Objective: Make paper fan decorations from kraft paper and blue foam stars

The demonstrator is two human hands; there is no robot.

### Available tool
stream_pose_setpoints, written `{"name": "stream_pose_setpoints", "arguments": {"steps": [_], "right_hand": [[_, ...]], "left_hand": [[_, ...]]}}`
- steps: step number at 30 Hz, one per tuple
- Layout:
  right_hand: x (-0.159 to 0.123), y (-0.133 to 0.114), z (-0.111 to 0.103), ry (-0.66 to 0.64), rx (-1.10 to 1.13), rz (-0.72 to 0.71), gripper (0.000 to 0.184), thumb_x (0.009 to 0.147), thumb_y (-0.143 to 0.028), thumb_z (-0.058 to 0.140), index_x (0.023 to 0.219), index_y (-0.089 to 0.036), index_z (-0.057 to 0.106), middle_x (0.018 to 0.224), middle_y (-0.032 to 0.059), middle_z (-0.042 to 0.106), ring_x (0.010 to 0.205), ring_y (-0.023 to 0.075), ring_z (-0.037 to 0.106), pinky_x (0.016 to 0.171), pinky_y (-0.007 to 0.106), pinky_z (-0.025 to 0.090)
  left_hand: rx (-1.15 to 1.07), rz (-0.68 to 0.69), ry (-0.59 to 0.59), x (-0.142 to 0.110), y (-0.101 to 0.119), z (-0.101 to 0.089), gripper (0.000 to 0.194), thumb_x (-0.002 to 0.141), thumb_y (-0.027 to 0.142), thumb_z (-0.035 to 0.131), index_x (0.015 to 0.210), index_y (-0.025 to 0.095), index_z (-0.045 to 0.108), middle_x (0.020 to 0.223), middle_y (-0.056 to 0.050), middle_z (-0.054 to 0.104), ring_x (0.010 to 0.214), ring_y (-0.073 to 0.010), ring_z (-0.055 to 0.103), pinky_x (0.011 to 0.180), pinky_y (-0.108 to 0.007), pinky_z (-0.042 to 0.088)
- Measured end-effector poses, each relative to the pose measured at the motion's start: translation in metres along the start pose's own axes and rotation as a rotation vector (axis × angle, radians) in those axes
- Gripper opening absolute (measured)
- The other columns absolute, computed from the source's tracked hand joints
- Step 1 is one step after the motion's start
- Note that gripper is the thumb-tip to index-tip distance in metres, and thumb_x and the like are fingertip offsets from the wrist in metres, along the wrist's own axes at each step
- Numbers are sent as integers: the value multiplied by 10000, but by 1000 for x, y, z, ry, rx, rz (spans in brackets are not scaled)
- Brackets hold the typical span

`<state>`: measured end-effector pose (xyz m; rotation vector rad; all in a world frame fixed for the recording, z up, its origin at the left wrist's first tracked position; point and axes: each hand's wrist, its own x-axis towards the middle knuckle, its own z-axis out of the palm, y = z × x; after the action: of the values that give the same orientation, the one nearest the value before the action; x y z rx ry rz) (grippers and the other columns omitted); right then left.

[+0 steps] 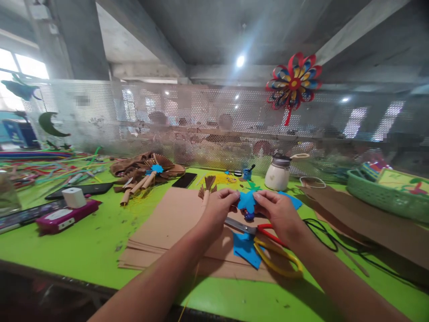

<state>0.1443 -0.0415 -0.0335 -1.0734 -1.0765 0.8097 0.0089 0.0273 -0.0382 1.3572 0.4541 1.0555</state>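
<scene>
2 hands, left and right, pinching blue cutout; scissors tip hidden behind left.

The worktop held one pair of scissors, one white jar, one green basket and one white plug.

My hands hold a blue flower above brown paper.

From here I see my left hand and right hand pinching its opposite edges; scissors, one handle red and one yellow, lie on the paper beside a blue scrap, and a white jar stands farther back on the green counter.
</scene>
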Motion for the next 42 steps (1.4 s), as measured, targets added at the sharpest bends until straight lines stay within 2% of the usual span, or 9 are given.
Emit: {"name": "stream_pose_setpoints", "arguments": {"steps": [6,9,14,22,29,42], "right_hand": [[-1,2,0,-22,-26,-34,288,707,-423,653,734,-139,617,635,45,629,576,158,578,538,298,478],[-3,-1,1,-27,-44,-39,297,696,-432,660,716,-140,610,606,37,622,560,150,567,544,297,468],[-4,-1,2,-36,-49,-24,284,690,-419,667,725,-147,595,607,30,618,563,148,557,548,299,463],[1,2,-5,-95,-64,-22,299,688,-434,665,760,-152,598,618,15,604,562,136,553,549,292,475],[4,1,-8,-71,70,49,329,671,-395,672,886,-152,619,619,-2,573,586,154,577,573,315,486],[3,1,-7,-49,35,46,292,640,-377,697,815,-158,615,634,4,605,559,132,561,564,297,471]], "left_hand": [[36,21,4,1,-1,-1,192,710,241,566,556,143,506,536,30,455,513,-73,400,504,-204,314],[63,39,9,2,-2,-1,185,716,241,551,564,144,512,532,31,458,515,-75,404,507,-205,317],[21,-8,57,2,3,2,145,678,233,563,572,143,522,528,26,479,503,-79,427,501,-210,329],[-15,-84,-28,1,5,1,92,614,190,615,594,129,549,514,2,526,484,-85,472,482,-209,317],[-74,-88,-22,1,5,0,100,614,170,644,614,123,556,558,3,544,505,-82,502,532,-219,390],[-120,-87,-23,2,3,0,74,620,155,631,625,115,568,600,-31,575,567,-115,550,551,-235,442]]}}
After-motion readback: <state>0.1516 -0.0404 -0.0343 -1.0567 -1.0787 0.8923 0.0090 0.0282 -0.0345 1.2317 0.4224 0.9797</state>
